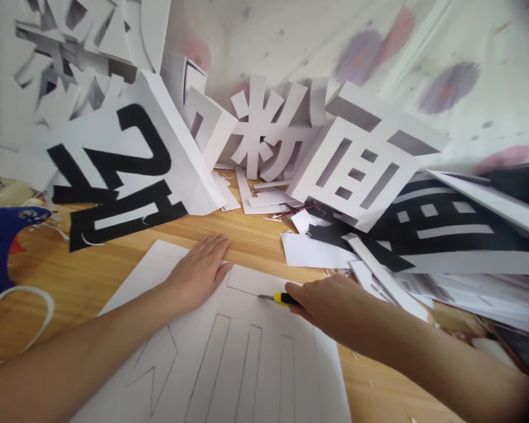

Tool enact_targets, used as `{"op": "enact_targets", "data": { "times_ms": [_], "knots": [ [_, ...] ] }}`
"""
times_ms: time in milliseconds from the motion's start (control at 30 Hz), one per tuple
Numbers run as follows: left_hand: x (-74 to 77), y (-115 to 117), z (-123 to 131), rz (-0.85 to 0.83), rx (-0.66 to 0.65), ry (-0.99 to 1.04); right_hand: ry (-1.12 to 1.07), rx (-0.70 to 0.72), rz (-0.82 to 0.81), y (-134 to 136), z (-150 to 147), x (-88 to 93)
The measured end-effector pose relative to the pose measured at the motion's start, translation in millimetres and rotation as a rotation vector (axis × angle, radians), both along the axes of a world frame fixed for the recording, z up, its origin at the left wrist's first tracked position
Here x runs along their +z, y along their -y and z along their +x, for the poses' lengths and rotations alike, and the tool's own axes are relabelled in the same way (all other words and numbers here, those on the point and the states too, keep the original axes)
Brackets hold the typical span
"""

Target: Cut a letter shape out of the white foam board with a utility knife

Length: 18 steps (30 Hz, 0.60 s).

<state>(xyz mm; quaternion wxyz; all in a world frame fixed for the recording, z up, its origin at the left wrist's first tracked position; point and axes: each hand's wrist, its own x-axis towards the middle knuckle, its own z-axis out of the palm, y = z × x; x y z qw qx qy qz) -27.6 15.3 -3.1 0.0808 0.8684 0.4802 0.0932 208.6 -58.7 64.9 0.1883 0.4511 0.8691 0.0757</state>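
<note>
My left hand lies flat and open on a large white sheet with pencilled outlines, pressing it to the wooden table. My right hand is closed round a yellow utility knife. The blade tip touches the sheet near its far edge, just right of my left hand's fingers.
Cut-out white foam characters and a black-and-white one lean against the wall behind. White and black offcuts pile up at the right. A blue glue gun and white cord sit at the left edge.
</note>
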Motion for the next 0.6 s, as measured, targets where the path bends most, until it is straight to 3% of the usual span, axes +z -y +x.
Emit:
{"op": "enact_targets", "data": {
  "times_ms": [167, 600],
  "knots": [
    [0.8, 0.7, -0.4, -0.014, 0.003, 0.002, -0.047, -0.047, -0.052, 3.9, 12.2, -1.0],
    [-1.2, -0.5, -0.7, -0.002, -0.001, -0.002, -0.012, -0.115, -0.01, 18.6, 42.1, -8.7]
  ]
}}
